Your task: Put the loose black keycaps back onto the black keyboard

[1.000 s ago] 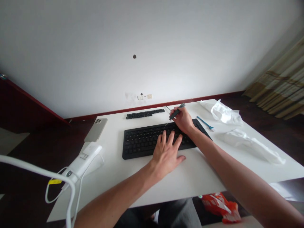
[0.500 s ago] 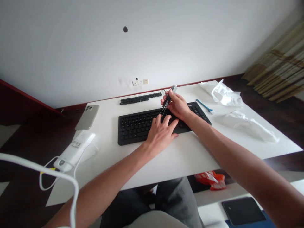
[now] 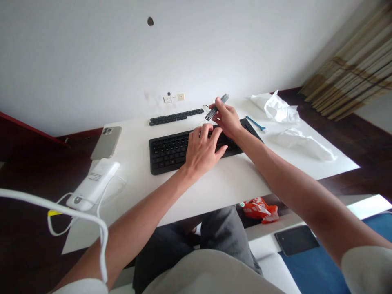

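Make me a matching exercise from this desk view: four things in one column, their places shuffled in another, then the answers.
Things:
1. black keyboard
2. row of loose keycaps
3. silver phone
4. blue tool

Places:
A. near the left edge of the table
B. under the left hand
C. right of the keyboard, near white plastic
D. between keyboard and wall

Pairs: 1-B, 2-D, 3-A, 4-C

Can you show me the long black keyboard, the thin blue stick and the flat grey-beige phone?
Long black keyboard (image 3: 169, 152): head view, on its left-side keys.
Thin blue stick (image 3: 255, 123): head view, middle of its shaft.
Flat grey-beige phone (image 3: 107, 143): head view, middle of its back.
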Demonstrator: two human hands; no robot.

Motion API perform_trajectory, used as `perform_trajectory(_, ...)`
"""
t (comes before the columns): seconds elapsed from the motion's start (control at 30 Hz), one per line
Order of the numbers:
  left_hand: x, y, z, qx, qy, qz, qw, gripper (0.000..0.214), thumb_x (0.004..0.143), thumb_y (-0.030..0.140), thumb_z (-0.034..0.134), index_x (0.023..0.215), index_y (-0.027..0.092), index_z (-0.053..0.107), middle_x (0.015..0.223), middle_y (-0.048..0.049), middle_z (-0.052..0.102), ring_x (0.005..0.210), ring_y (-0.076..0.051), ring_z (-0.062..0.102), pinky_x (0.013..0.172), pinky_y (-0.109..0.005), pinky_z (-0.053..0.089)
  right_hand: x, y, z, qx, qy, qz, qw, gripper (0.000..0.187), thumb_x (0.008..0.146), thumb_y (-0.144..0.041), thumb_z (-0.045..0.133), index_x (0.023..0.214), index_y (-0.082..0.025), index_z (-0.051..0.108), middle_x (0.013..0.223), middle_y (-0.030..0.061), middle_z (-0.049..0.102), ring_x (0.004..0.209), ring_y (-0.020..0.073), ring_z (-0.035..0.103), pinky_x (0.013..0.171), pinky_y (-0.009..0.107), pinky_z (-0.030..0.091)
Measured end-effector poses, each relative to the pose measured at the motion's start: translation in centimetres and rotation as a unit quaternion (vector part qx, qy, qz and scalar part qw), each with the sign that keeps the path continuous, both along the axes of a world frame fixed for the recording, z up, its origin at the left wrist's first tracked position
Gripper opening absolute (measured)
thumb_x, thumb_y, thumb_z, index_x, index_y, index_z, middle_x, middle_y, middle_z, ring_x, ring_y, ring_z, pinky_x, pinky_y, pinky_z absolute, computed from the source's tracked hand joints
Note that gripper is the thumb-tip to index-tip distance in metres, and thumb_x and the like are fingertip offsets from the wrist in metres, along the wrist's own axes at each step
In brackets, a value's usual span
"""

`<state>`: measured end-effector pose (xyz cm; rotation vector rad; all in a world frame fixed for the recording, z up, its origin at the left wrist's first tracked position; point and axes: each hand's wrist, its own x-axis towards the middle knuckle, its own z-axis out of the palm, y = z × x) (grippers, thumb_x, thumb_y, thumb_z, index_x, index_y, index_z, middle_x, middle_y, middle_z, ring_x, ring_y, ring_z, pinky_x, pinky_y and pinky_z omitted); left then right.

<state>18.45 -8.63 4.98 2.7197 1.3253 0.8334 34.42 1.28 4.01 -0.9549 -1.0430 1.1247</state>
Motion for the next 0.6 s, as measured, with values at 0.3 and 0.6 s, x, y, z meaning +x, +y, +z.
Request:
perform_trajectory(0.3,-3.0,4.0,-0.2,0.002,-0.101,0.046,0.994,0.063,0.104,0.027,0.045,0.163,0.025,0.022,0.145,-0.0157,0.054,0.113,-0.026,0.066,0.088,-0.035,0.057,-3.7,-3.6,2.2,0.119,-0.297,0.011,0.947,0.048,0.085,-0.061,0.073,0.076,-0.015,0.068,0.063,0.0002,0.057,0.061,0.0130,0.051,0.056,0.026,0.043)
perform_trajectory(0.6,-4.4,6.0,-0.4,-0.015,-0.105,0.068,0.992,0.038,0.106,0.027,0.043,0.143,0.023,0.051,0.127,-0.0094,0.071,0.097,-0.022,0.072,0.078,-0.029,0.055,-3.1,-20.1,1.9,0.111,-0.284,-0.332,0.893,0.018,0.088,-0.043,0.072,0.100,-0.029,0.073,0.096,0.0071,0.073,0.084,0.0265,0.069,0.079,0.045,0.058)
